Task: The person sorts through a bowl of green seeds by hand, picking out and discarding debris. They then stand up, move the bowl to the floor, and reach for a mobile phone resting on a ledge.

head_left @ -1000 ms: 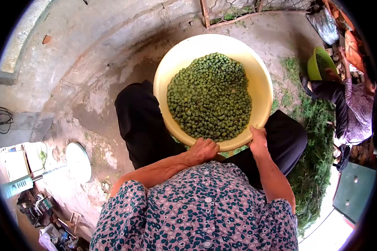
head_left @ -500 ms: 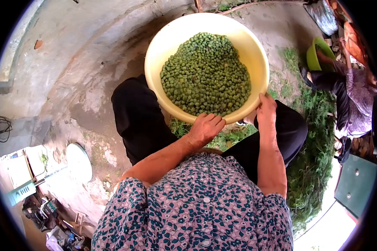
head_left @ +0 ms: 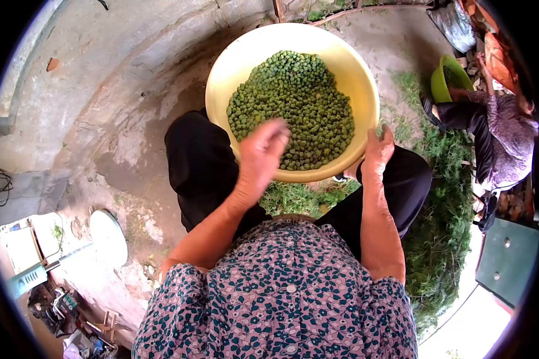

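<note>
A large cream-yellow plastic basin (head_left: 221,72) rests tilted between my knees. Heaped in it are many small round green fruits (head_left: 293,107), whose exact kind I cannot make out. Over the basin's near left rim is my left hand (head_left: 262,157), blurred by motion, with its fingers apart and nothing visible in them; they hang above the edge of the heap. At the near right rim, my right hand (head_left: 377,151) grips the basin's edge between thumb and fingers.
To the right, another person (head_left: 509,137) sits with an arm at a lime-green basin (head_left: 442,81). Cut greenery (head_left: 443,239) lies along the right side. A pale blue fan (head_left: 109,239) stands at lower left, near a concrete wall (head_left: 120,54).
My left hand has let go of the near rim and moved up and left over the fruits. My right hand stays at the right rim, its grip slightly shifted.
</note>
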`<state>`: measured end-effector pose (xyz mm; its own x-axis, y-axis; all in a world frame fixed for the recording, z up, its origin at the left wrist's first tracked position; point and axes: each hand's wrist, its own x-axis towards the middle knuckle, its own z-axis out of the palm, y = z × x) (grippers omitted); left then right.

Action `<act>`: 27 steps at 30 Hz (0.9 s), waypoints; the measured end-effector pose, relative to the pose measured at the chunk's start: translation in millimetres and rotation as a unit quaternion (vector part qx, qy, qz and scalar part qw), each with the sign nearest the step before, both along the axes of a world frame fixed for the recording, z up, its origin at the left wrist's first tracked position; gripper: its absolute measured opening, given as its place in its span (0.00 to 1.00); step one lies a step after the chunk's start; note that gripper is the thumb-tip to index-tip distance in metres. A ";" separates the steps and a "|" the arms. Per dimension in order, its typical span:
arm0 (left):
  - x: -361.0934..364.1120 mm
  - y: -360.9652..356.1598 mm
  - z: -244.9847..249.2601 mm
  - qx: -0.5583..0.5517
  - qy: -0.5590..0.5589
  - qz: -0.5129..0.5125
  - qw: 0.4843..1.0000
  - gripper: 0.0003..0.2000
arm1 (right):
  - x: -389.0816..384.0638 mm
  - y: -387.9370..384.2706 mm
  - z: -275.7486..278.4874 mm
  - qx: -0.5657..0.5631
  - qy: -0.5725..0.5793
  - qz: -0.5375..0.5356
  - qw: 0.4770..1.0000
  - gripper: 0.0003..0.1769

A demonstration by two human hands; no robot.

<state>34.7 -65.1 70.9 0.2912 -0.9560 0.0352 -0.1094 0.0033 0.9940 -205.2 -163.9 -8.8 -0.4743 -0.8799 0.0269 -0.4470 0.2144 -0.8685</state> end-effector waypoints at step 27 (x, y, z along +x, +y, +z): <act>132.2 -216.4 22.0 0.096 0.410 0.163 0.892 0.05 | 114.7 -153.0 -34.5 0.162 0.003 0.334 0.928 0.17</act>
<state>166.8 -281.5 92.9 0.4069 -0.7812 -0.4734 0.6912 -0.0754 0.7187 -90.5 -316.9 -43.3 0.1804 -0.9403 -0.2887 -0.5792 0.1357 -0.8038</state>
